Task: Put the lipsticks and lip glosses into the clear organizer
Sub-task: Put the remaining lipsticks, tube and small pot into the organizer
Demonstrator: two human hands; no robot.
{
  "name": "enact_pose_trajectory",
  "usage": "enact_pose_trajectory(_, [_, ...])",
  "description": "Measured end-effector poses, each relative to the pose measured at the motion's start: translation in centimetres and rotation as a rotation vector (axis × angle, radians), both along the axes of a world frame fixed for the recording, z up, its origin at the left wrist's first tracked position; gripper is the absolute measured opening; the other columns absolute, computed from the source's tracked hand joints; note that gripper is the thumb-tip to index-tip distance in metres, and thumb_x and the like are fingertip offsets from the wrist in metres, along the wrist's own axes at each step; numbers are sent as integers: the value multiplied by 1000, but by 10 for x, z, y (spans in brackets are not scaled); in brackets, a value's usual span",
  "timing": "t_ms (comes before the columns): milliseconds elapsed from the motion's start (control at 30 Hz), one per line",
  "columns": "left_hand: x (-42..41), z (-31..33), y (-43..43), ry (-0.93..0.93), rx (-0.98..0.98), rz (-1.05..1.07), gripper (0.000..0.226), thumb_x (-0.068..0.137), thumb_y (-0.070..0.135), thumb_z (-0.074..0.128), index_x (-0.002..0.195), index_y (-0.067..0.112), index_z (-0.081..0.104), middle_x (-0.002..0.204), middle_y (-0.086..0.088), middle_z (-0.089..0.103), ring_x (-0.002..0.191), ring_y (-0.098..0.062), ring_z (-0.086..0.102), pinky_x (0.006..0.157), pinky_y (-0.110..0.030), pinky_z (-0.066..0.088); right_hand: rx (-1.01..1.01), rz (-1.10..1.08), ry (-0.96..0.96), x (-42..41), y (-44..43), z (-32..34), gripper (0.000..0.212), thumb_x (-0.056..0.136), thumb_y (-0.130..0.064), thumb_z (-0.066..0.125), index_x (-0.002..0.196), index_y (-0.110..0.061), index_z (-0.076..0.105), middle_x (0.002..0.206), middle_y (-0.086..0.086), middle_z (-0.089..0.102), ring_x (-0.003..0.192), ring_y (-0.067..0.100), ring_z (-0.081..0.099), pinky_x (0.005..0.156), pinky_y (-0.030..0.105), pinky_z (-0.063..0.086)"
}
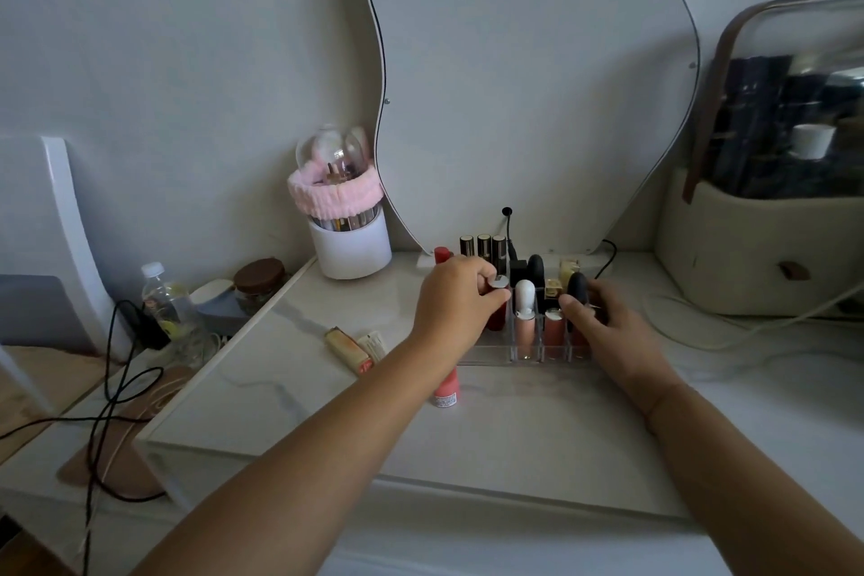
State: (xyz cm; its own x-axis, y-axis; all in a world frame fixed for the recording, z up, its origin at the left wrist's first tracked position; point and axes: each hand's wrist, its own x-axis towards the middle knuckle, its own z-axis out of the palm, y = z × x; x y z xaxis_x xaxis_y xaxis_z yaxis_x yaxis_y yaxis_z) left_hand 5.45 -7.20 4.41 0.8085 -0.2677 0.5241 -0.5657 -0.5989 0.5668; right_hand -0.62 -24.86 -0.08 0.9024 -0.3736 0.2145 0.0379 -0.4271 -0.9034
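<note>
- Cream and gold, a lipstick tube (348,350) lies flat on the bench (262,393) left of the hands, outside the clear organizer (491,353); a small white tube (374,343) lies just beside it.
- Pink, a lip gloss (445,391) lies near the front, partly hidden under the left forearm, not yet stowed.
- Left hand (451,299) pinches a dark red lip gloss with a silver cap (498,290) over the organizer's left front compartment. It should go in upright, base first, clear of the divider, and be let go only once it is seated.
- White-capped gloss (524,297) and peach glosses (554,327) already stand in the middle slots.
- Right hand (608,327) closes round a dark-capped tube (578,288) at the organizer's right end; whether it grips the tube or merely steadies the tray, I cannot tell. Bracing the tray would help, since light acrylic probably slides.
</note>
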Motion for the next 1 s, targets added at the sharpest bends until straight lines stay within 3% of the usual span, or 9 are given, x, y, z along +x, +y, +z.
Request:
enact_pose_trajectory(133, [-1,-5,-2,5,-1,12,14,77,22,72,87,14,66,61,9,54,57,-9,48,54,-17,34,6,1,2,0,0,0,52,88,-48,54,134,-26,45,127,2,58,104,21,60,90,36,49])
enact_pose_trajectory(300, [0,-9,-1,-1,-25,32,23,81,20,69,103,15,66,80,0,69,70,-13,57,66,-22,44,23,11,4,0,0,-1,51,88,-49,54,134,-28,44,127,2,58,104,22,61,90,38,51])
enact_pose_trajectory(467, [-1,-10,-1,-29,-2,23,21,81,14,67,102,17,66,79,0,69,69,-12,57,61,-17,38,24,12,8,0,0,0,52,88,-49,53,134,-28,44,128,3,57,104,22,60,88,36,50])
enact_pose_trajectory(733, [-1,-19,-1,-162,109,22,29,83,2,57,111,12,58,80,-5,68,75,-20,60,66,-23,40,27,15,17,-1,1,1,52,88,-49,52,135,-28,43,129,4,56,106,22,58,88,35,48])
enact_pose_trajectory(1000, [-12,-19,26,-222,0,13,29,76,13,70,103,19,62,75,3,65,67,-11,55,64,-24,45,14,17,18,0,0,0,52,87,-50,53,134,-27,45,127,3,59,105,22,61,92,40,50])
